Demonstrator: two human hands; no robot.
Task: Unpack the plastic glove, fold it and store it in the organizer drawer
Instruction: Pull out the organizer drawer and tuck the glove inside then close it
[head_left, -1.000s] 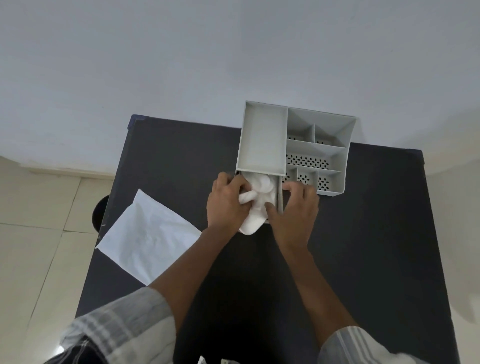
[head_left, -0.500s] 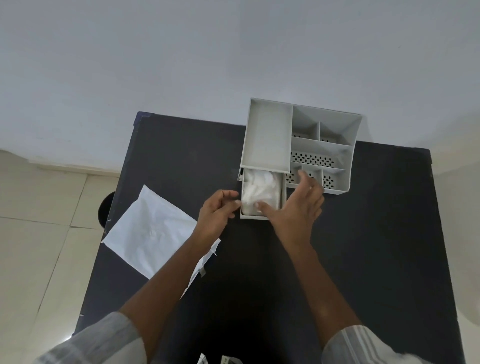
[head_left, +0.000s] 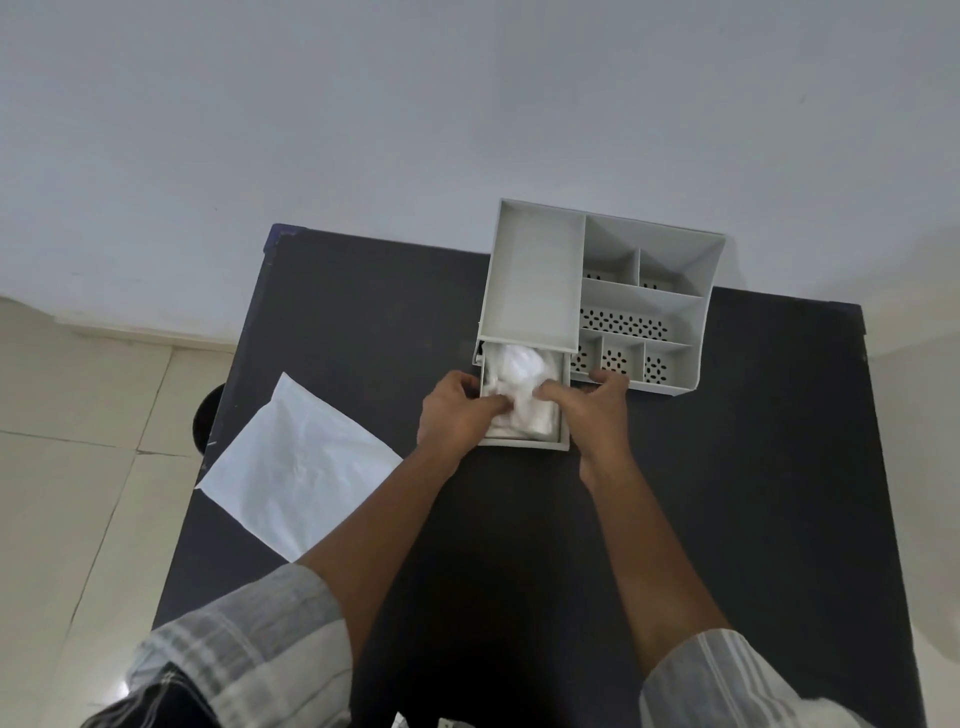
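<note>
The crumpled white plastic glove (head_left: 517, 371) lies inside the pulled-out drawer (head_left: 524, 444) of the grey organizer (head_left: 535, 280), near the black table's far edge. My left hand (head_left: 454, 413) is at the drawer's left side, and its fingertips pinch the glove's near part. My right hand (head_left: 595, 410) straddles the drawer's right wall. Its thumb presses down on the glove, and its other fingers rest spread on the organizer's front edge. The glove's near end is hidden under my fingers.
A flat white wrapper (head_left: 298, 462) lies on the left of the black table (head_left: 727, 493), overhanging its left edge. The organizer's open compartments (head_left: 623, 325) have perforated floors. A dark round object (head_left: 208, 415) stands on the tiled floor at the left.
My left hand, which had drawn back from the drawer, has returned to the glove. My right thumb moved further onto the glove. The glove now lies fully inside the drawer.
</note>
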